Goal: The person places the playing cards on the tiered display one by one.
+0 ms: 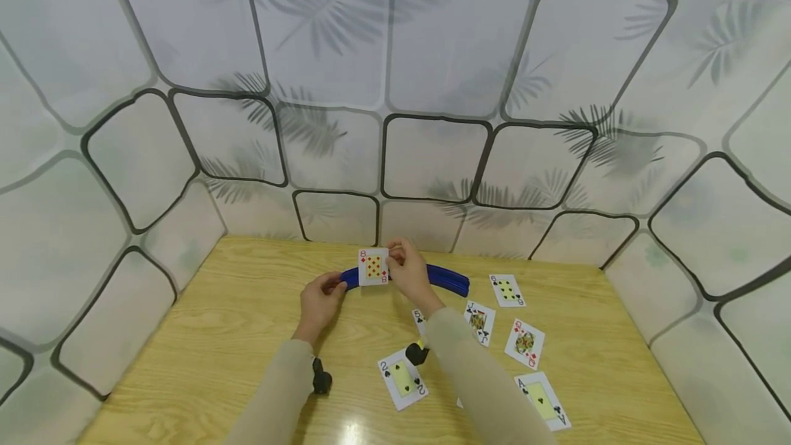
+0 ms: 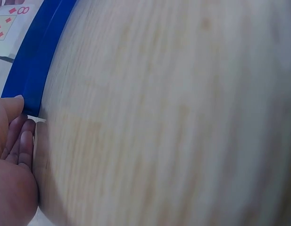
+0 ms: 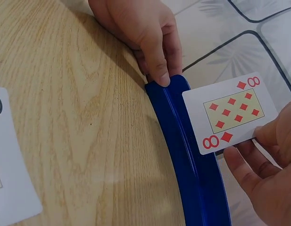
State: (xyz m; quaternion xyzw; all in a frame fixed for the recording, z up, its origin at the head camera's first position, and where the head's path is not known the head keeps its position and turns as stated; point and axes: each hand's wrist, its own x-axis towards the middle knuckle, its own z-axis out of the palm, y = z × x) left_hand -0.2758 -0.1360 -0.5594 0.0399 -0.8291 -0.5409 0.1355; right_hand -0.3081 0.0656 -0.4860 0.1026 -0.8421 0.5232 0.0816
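A curved blue card holder [image 1: 448, 279] lies near the table's far edge. At its left end is my left hand [image 1: 319, 302], thumb on top and fingers behind, pinching that tip; the right wrist view shows the same grip on the holder [image 3: 188, 150]. My right hand [image 1: 409, 272] pinches an eight of diamonds [image 1: 373, 266] by its right edge, between thumb and fingers. The card faces me, and its lower part overlaps the holder's left half. In the left wrist view only a corner of the eight [image 2: 8, 30] appears beyond the holder [image 2: 39, 52].
Face-up cards lie to the right on the wooden table [image 1: 204, 356]: a six of spades [image 1: 507, 290], a jack [image 1: 479, 321], a red queen [image 1: 524, 343], an ace of clubs [image 1: 544, 400] and a two of spades [image 1: 403, 380]. My right forearm partly covers a five [image 1: 419, 320]. A patterned curtain [image 1: 432, 156] stands behind.
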